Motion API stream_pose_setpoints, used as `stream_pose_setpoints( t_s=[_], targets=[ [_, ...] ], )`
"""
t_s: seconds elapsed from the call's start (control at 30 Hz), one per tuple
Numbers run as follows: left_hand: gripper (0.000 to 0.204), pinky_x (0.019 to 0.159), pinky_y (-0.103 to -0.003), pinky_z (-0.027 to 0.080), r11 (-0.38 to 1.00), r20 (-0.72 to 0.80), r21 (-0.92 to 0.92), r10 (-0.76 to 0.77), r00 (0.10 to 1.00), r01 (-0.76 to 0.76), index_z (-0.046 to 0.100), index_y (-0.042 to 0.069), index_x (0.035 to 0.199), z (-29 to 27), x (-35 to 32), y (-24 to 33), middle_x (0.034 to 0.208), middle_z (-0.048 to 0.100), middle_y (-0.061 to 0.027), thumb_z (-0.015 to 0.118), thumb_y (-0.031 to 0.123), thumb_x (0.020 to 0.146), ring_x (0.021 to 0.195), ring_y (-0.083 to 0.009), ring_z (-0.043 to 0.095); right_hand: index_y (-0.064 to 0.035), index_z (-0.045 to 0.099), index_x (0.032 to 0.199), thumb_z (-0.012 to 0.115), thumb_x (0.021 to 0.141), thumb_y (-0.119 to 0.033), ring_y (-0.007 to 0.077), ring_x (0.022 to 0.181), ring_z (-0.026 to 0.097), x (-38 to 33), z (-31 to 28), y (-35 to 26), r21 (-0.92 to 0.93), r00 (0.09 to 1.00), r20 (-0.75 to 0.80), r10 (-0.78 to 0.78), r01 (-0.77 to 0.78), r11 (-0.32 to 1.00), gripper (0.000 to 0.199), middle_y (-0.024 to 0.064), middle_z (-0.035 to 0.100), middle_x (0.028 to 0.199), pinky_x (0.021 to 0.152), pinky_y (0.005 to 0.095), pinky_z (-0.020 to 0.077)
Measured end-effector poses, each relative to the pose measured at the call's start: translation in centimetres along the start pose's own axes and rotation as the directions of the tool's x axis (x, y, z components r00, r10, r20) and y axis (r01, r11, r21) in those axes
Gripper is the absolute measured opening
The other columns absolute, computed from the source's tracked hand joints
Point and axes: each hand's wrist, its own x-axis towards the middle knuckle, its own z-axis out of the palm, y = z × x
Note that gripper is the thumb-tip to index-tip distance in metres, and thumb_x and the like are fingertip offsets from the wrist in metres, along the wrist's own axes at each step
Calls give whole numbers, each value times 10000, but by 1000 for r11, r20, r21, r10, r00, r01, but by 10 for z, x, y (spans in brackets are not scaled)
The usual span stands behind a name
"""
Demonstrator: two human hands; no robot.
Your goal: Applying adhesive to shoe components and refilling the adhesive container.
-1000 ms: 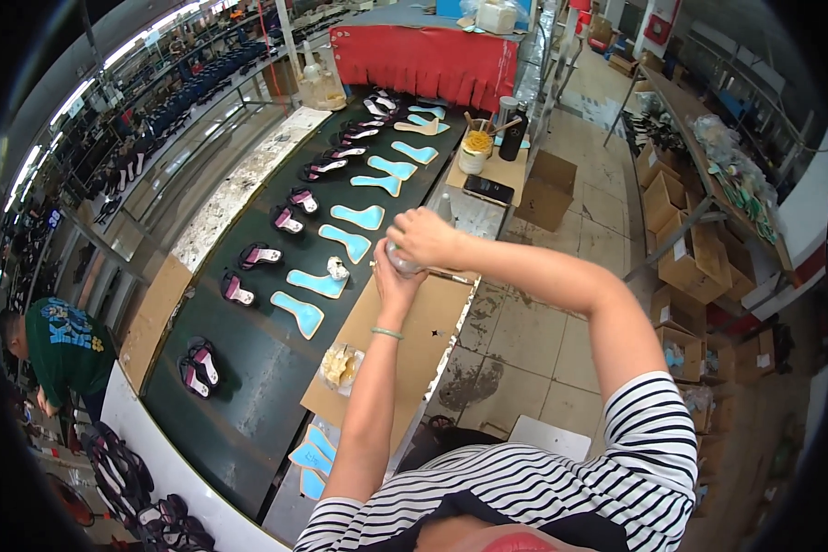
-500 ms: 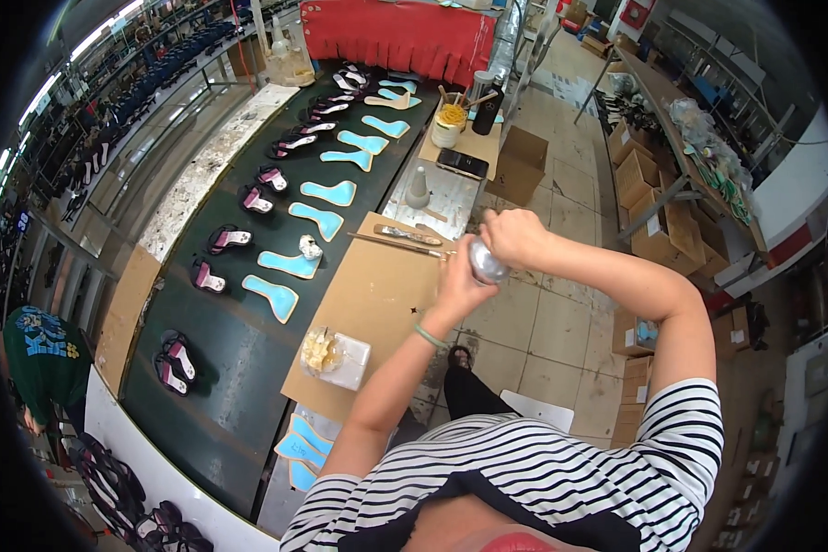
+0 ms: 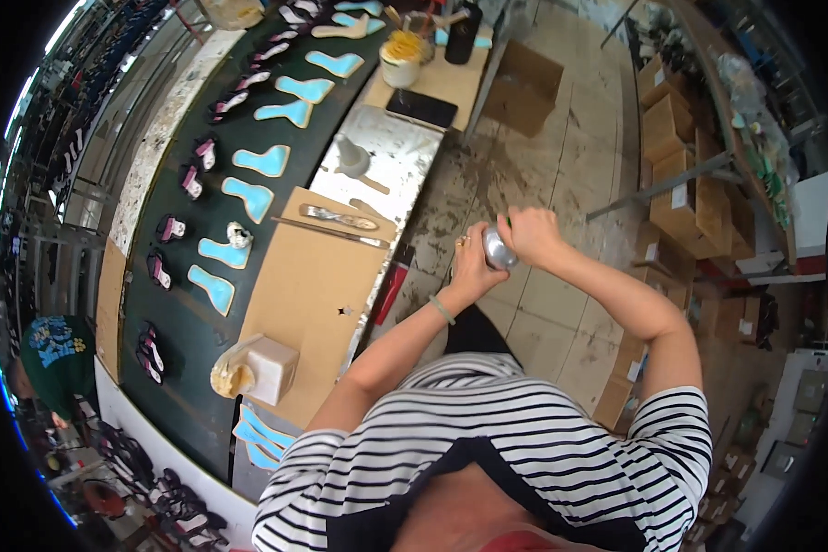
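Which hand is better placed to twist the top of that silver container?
Right, probably. The right hand sits over the upper end of the silver container, its fingers curled around it. The left hand grips the body from beside and below, steadying it.

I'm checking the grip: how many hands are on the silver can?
2: the left hand wraps the silver can from its left, the right hand grips its right side and top.
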Motion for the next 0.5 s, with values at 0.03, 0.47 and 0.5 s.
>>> stream_pose_setpoints(
  t_s=[0.03,0.47,0.5],
  targets=[
    [842,888,-438,377,999,28,8,-31,999,31,376,20,1236,19,2,-6,1122,487,-188,785,152,512,1024,-382,478,-18,689,826,472,891,-388,360,707,652,10,6,11,-14,959,154,238,-239,971,434,206,649,777,627,434,518],
    [857,892,-446,394,984,151,2,-179,972,181,362,29,1265,116,89,-112,1150,483,-195,790,93,525,1035,-420,482,-75,416,1341,569,862,-383,309,1113,481,77,114,153,288,908,241,-341,269,919,590,182,493,1179,873,405,448],
    [878,911,-454,394,983,160,43,-183,970,179,357,29,1270,122,89,-122,1167,485,-203,812,107,523,1058,-428,478,-75,399,1357,585,859,-350,315,1115,478,95,120,146,224,836,545,-71,-64,972,599,175,486,1195,852,403,460]
  ],
)
